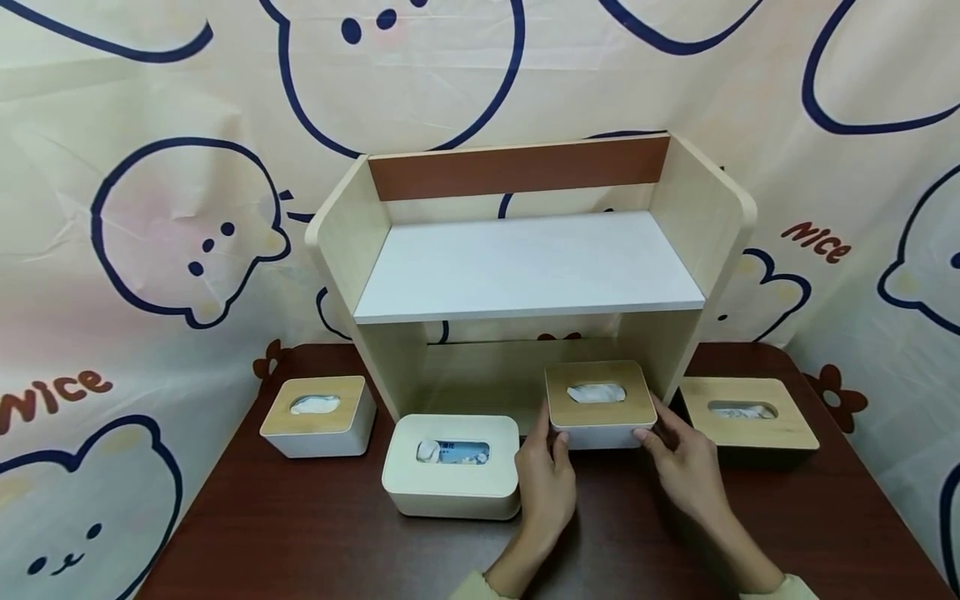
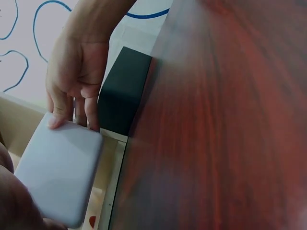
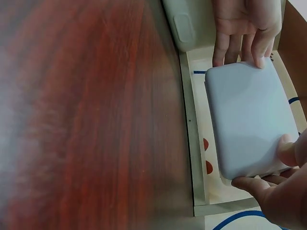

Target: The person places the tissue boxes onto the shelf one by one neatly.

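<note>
Between both hands is a tissue box (image 1: 600,415) with a wood-toned lid and a white body, a tissue showing in its slot. The left hand (image 1: 546,485) grips its left side and the right hand (image 1: 684,467) grips its right side, thumbs towards the front. It is at the front of the lower compartment of a small desk shelf (image 1: 525,262). In both wrist views the box's pale underside (image 2: 62,165) faces the camera, with thumbs on it, so it is raised off the table. A cream tissue box (image 1: 452,493) stands just left of the left hand.
Beyond the right hand sits a dark tissue box (image 1: 753,417) with a wooden lid. A smaller white one (image 1: 318,425) with a wooden lid stands at the left. All rest on a dark red-brown table (image 1: 360,558). A printed cloth (image 1: 195,100) hangs behind.
</note>
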Available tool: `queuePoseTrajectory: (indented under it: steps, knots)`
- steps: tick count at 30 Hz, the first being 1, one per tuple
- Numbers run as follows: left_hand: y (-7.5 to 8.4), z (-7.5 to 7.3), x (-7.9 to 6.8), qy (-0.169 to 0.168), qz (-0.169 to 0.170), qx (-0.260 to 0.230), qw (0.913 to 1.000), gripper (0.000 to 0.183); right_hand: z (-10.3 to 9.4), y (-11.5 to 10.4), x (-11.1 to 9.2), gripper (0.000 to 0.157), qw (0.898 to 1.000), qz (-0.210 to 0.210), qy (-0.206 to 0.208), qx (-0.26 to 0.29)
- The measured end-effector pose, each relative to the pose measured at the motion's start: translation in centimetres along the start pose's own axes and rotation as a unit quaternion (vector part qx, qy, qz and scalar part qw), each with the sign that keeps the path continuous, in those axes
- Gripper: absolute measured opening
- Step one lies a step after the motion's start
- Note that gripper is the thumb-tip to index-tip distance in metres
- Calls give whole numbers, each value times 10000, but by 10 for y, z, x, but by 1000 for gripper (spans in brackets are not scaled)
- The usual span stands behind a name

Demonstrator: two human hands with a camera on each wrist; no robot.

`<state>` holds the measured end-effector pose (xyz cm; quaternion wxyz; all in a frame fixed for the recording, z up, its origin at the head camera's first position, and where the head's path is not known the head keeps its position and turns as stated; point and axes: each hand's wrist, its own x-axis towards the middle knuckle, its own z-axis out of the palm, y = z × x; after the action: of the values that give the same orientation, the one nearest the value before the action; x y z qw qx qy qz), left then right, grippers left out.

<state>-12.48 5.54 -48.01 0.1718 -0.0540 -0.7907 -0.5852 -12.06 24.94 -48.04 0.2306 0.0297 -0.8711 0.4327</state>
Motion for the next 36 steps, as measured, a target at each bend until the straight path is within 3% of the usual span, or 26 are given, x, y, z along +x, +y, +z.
queuePoseTrajectory:
  steps: [10,16,27,36]
  knots:
    - [-7,9,12,413,-33,106,9991,54,20,2,9,56,9979,416,246,421]
    - [-12,15,18,564,-30,55,9984,51,32,-2,12,57,9968,671,409,155]
    - [-14,21,25,641,157,-19,9978,47,39,-3,15,56,9958,857,337,26]
    - [-19,28,29,605,109,-37,9981,49,37,1,19,57,9945,1035,131,-122]
